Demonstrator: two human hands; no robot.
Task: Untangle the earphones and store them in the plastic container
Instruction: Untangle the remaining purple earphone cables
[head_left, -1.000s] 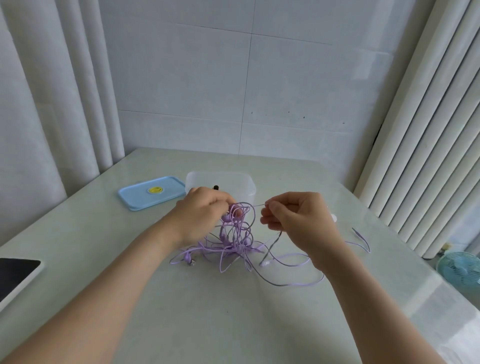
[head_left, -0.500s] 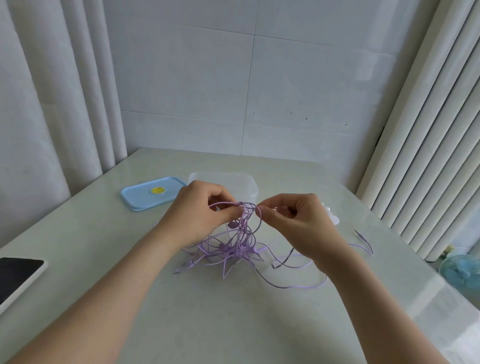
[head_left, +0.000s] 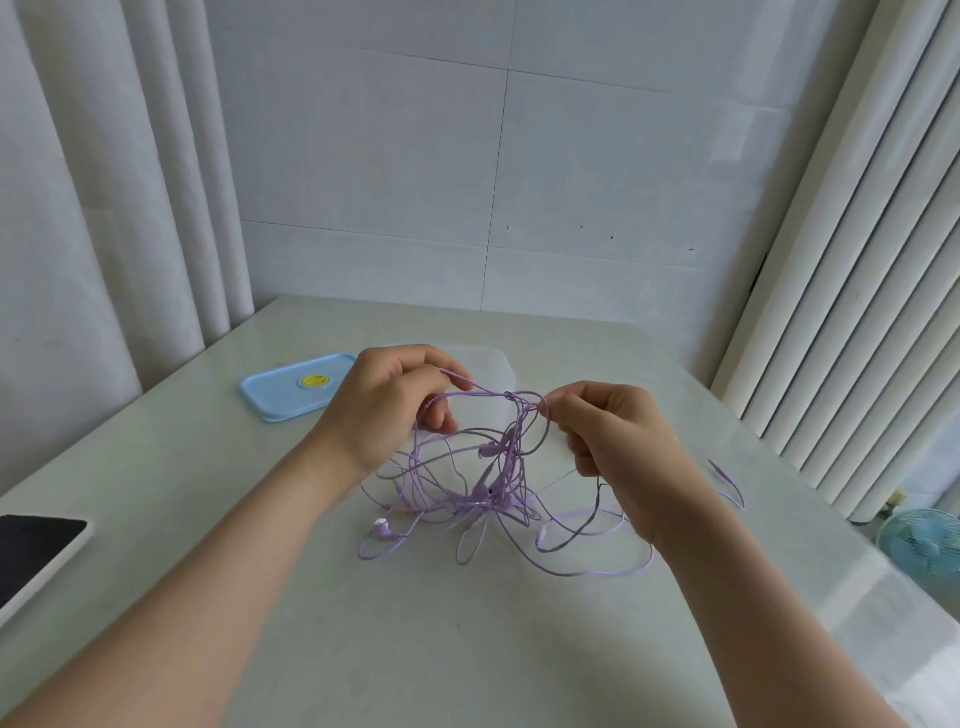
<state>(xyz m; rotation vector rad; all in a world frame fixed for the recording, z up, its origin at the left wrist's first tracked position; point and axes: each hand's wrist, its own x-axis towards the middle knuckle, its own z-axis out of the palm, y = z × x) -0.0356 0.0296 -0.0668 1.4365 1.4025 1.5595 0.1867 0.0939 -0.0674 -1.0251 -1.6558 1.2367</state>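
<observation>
Dark-screen device (head_left: 36, 545) at the near-left edge of the table (head_left: 363, 649). Purple earphones (head_left: 483, 499) mid-table, tangled: lower loops and one earbud lie on the surface, upper strands are lifted. Left hand (head_left: 387, 410) pinches a strand, fingers curled; right hand (head_left: 618, 447) pinches another. Hands and cord block most of the clear plastic container (head_left: 496, 361) just behind; can't tell its contents. Blue lid (head_left: 291, 387) lies flat to its left. Fan (head_left: 919, 545) is beyond the table's right edge.
</observation>
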